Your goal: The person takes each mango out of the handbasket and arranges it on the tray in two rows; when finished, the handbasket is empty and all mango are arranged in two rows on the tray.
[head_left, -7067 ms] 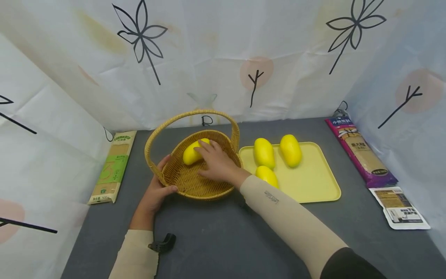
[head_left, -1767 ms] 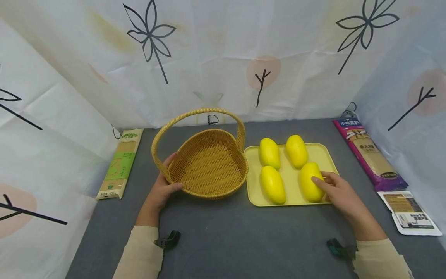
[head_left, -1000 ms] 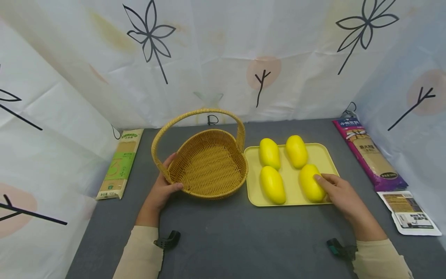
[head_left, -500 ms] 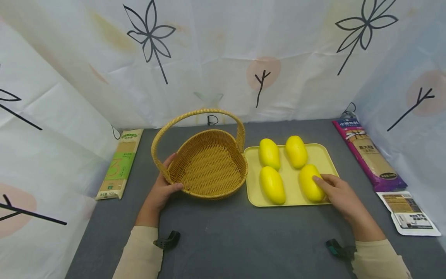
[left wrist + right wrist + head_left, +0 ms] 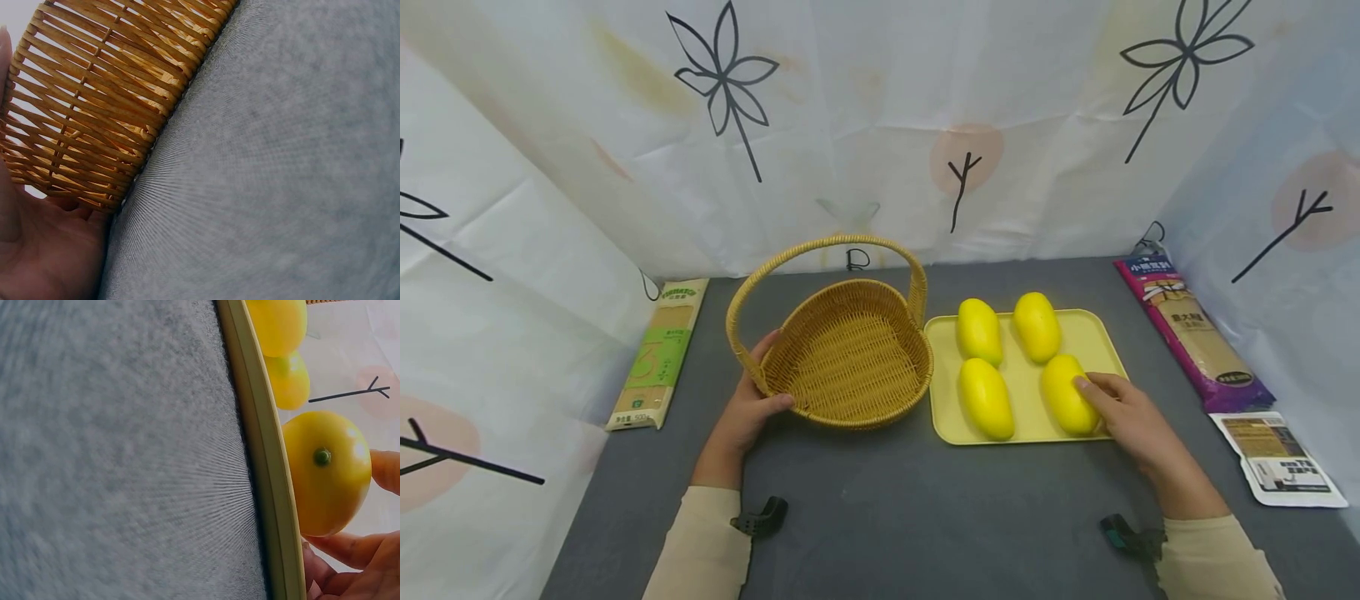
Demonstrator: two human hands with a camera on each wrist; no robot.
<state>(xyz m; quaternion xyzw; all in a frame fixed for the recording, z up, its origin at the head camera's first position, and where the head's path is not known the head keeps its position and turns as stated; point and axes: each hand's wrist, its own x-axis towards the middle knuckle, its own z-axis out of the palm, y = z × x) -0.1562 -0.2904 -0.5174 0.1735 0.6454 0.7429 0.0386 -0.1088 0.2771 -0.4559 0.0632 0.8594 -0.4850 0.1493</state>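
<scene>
A yellow wicker basket [image 5: 853, 358] with a tall arched handle stands left of centre. My left hand [image 5: 751, 408] grips its left side, the thumb over the rim and the fingers behind the wall. In the left wrist view the palm lies against the woven side [image 5: 106, 100]. My right hand [image 5: 1138, 421] holds a yellow mango [image 5: 1066, 396] at the front right of a pale yellow tray [image 5: 1097, 333]. In the right wrist view the thumb and fingers are on opposite sides of that mango [image 5: 328, 475], stem end showing. More mangoes [image 5: 987, 400] lie on the same tray.
A green-labelled noodle packet [image 5: 651, 354] lies at the far left. On the right are a purple noodle packet [image 5: 1195, 333] and a white pouch [image 5: 1279, 458]. A printed white curtain [image 5: 865, 125] surrounds the grey table [image 5: 925, 517] at the back and sides.
Seven seconds ago my right hand was on a mango inside the basket; now the basket holds no mango and the tray has several. During the last second both hands stay almost still.
</scene>
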